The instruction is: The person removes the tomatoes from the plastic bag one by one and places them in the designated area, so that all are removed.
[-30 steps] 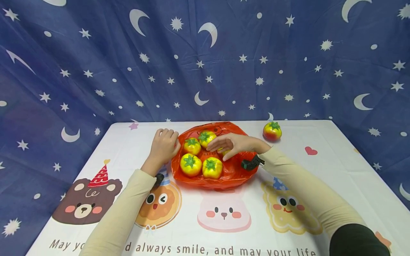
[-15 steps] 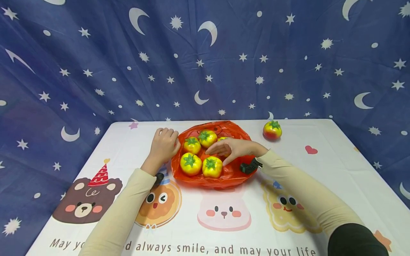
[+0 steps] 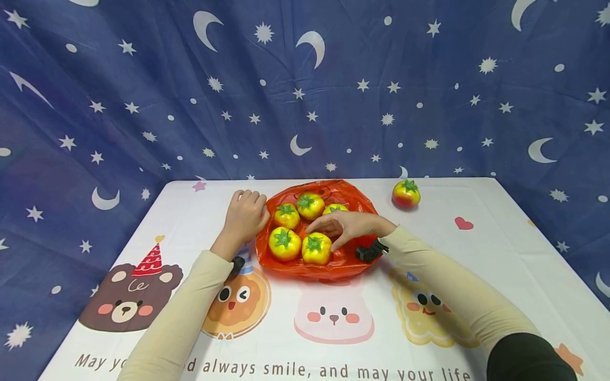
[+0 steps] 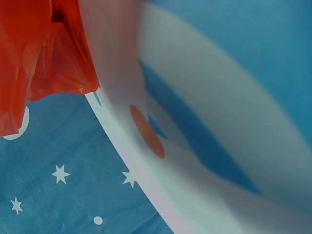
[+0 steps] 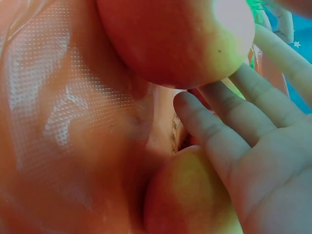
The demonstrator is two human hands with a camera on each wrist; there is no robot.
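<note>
In the head view, a red plastic bag lies spread on the table with several yellow-red tomatoes in it, each with a green leafy top. My left hand has its fingers curled at the bag's left edge and appears to grip it. My right hand reaches over the bag, its fingers behind the front tomato and its thumb by that tomato's right side. In the right wrist view, those fingers are spread loosely along one tomato, with another tomato below. Behind the right hand, a tomato is partly hidden.
One more tomato stands outside the bag, at the back right of the table. A printed white cloth covers the table. Behind it hangs a blue curtain with stars and moons.
My right hand has moved slightly down toward the front tomato, uncovering more of the tomato behind it. The left hand stays at the bag's edge.
</note>
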